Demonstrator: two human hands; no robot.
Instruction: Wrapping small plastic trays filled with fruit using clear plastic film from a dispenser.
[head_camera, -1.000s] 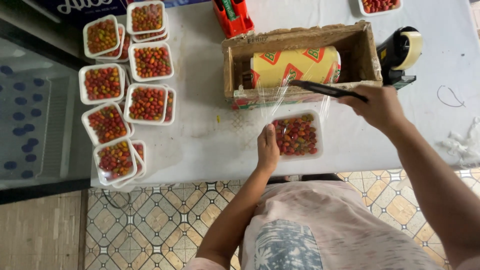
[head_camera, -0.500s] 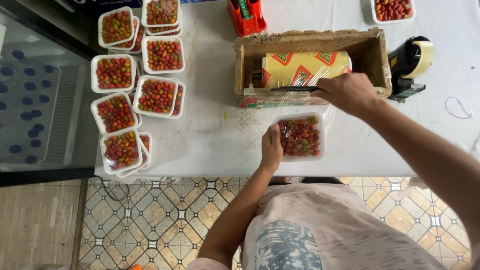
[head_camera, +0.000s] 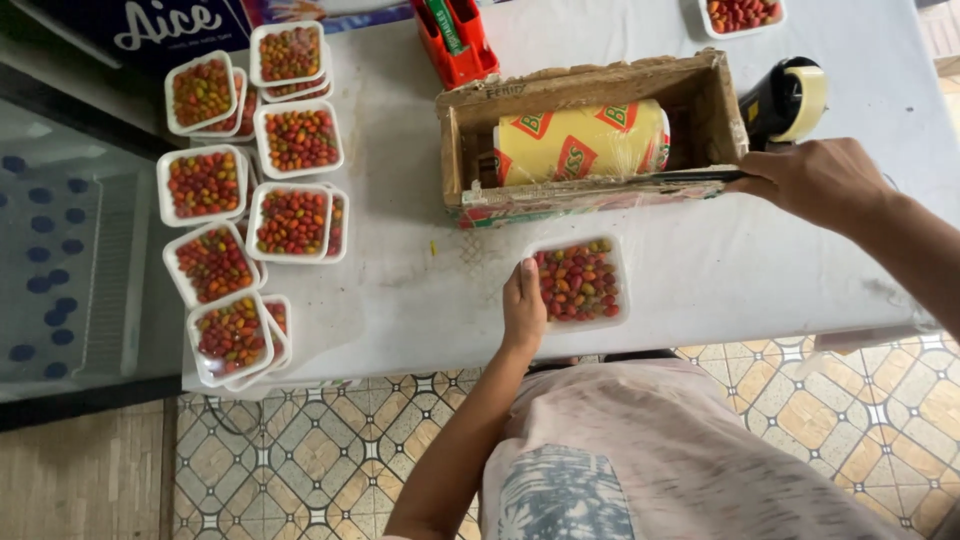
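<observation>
A white tray of small red and green fruits (head_camera: 580, 281) lies on the white table near its front edge, covered by clear film. My left hand (head_camera: 523, 306) presses on the tray's left side. My right hand (head_camera: 815, 180) holds a thin dark blade (head_camera: 690, 177) laid along the front edge of a cardboard box (head_camera: 455, 150). Inside the box lies a big roll of cling film (head_camera: 580, 143) with a yellow and red wrapper.
Several wrapped fruit trays (head_camera: 225, 200) are stacked at the table's left. A red tool (head_camera: 457, 38) stands behind the box, a tape dispenser (head_camera: 785, 100) to its right, another fruit tray (head_camera: 740, 14) at the far right. The table's front edge (head_camera: 700, 335) borders a tiled floor.
My right hand has drawn the blade rightward along the box's front edge, from the middle to the right end. The left hand stays on the tray.
</observation>
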